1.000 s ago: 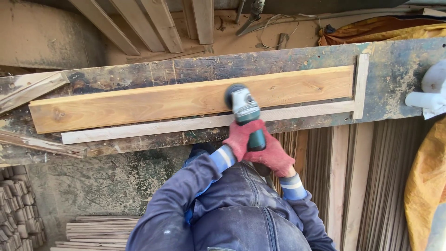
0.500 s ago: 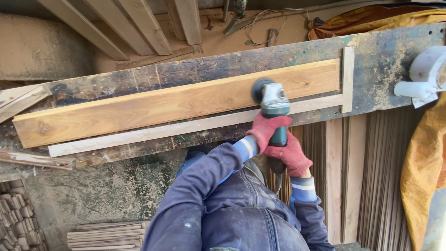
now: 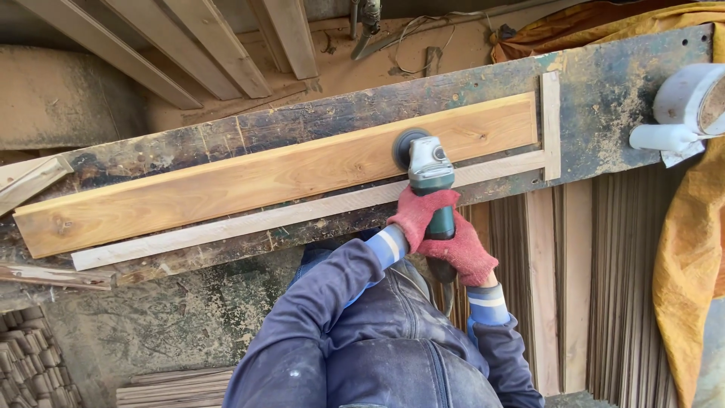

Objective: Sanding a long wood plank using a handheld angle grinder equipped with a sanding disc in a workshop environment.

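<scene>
A green and grey angle grinder [image 3: 427,175] rests its dark disc on a long wooden plank [image 3: 264,175] lying on a worn, dark workbench [image 3: 604,98]. My left hand [image 3: 416,213], in a red glove, grips the grinder's body from the left. Just behind it, my right hand [image 3: 462,255], also in a red glove, holds the rear of the handle. A thin pale batten [image 3: 226,225] runs along the plank's near edge, and a short batten [image 3: 550,125] stops the plank's right end.
Planks lean beyond the bench at top left [image 3: 219,45]. A white cylindrical object [image 3: 687,106] sits at the bench's right end above a yellow cloth [image 3: 691,264]. Stacked thin boards [image 3: 589,287] stand below the bench; small wood pieces [image 3: 26,355] pile at bottom left.
The grinder with both hands on it first travelled right along the plank, then eased slightly back left. The view also drifted, shifting the bench leftward in the frame.
</scene>
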